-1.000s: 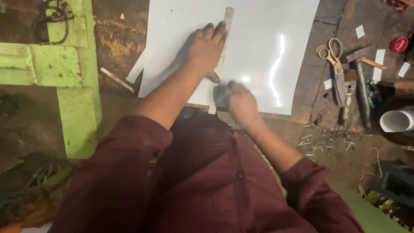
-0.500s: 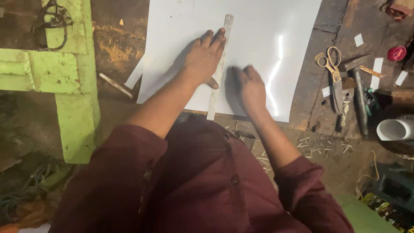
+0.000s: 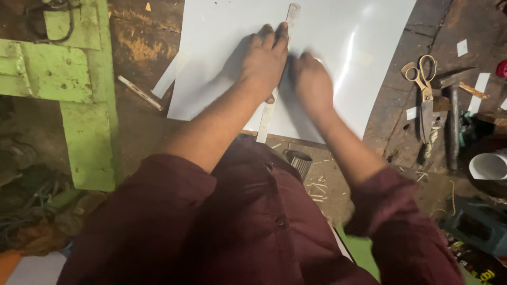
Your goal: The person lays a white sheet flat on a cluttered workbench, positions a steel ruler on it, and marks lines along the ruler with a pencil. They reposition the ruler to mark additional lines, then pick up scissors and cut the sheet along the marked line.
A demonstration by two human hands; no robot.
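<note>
A large white sheet lies on a dark, worn work surface. A long metal ruler runs across it from the far edge toward me. My left hand presses flat on the ruler's middle and holds it against the sheet. My right hand rests on the sheet just right of the ruler, beside the left hand. It is blurred with its fingers curled down, and anything in it is hidden.
Scissors and a hammer-like tool lie right of the sheet among white paper scraps. A white cup-like object stands at the right edge. A green metal frame stands at left. A ribbed dark cylinder sits near my chest.
My right hand has slid along the ruler's right side, from the sheet's near edge up toward the left hand. The left hand has stayed on the ruler.
</note>
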